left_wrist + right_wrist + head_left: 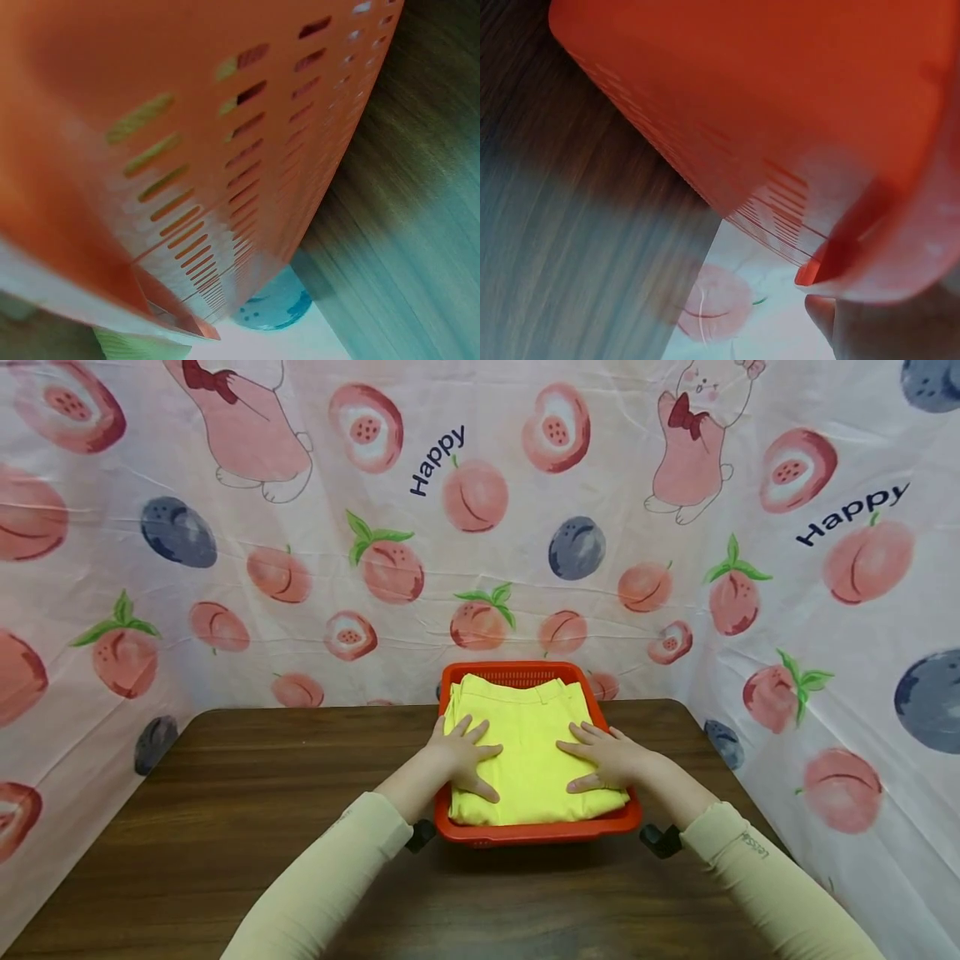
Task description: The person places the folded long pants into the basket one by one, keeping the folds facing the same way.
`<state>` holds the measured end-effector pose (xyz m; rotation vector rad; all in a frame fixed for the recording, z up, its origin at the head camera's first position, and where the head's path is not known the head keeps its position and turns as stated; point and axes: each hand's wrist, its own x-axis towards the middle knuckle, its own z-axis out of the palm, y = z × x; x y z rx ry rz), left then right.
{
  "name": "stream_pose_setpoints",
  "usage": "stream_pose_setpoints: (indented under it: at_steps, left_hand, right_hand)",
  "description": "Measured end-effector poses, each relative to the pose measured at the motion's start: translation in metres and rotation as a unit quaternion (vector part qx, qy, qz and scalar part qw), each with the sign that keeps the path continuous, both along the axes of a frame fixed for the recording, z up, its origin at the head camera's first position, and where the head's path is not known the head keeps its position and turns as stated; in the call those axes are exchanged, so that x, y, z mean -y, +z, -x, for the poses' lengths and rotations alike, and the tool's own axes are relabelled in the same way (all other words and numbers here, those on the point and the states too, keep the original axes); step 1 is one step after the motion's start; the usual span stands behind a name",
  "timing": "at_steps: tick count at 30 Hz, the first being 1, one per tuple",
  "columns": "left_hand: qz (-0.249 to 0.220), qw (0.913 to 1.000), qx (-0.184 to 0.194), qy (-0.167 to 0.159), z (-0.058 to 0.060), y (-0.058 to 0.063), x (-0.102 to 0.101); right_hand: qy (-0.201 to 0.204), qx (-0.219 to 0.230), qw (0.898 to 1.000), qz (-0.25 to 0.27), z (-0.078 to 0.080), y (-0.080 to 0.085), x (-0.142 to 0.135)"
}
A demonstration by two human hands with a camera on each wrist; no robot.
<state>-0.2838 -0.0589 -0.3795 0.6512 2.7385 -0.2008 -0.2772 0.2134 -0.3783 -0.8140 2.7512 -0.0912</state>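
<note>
Folded yellow trousers (528,752), with a waistband and belt loop at the far end, lie inside a red plastic basket (540,835). My left hand (459,758) rests on the left part of the cloth, fingers spread. On the right part, my right hand (603,756) lies with its fingers spread too. The left wrist view is mostly the slotted basket wall (187,172), with a little yellow behind the slots. In the right wrist view the basket's side (765,97) fills the upper part, and part of my right hand (885,330) shows below the rim.
The basket stands on a dark wooden table (300,793), close to its back edge. A fabric backdrop (420,543) printed with peaches, plums and rabbits hangs behind the table and along both sides.
</note>
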Motion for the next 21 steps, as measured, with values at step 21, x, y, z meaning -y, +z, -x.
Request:
stream_pose_setpoints:
  at_steps: [21]
  left_hand:
    - [-0.140,0.9887,0.007,-0.053,0.003,0.002,0.031]
  right_hand:
    - [0.031,-0.055,0.994,0.088,-0.006,-0.003,-0.013]
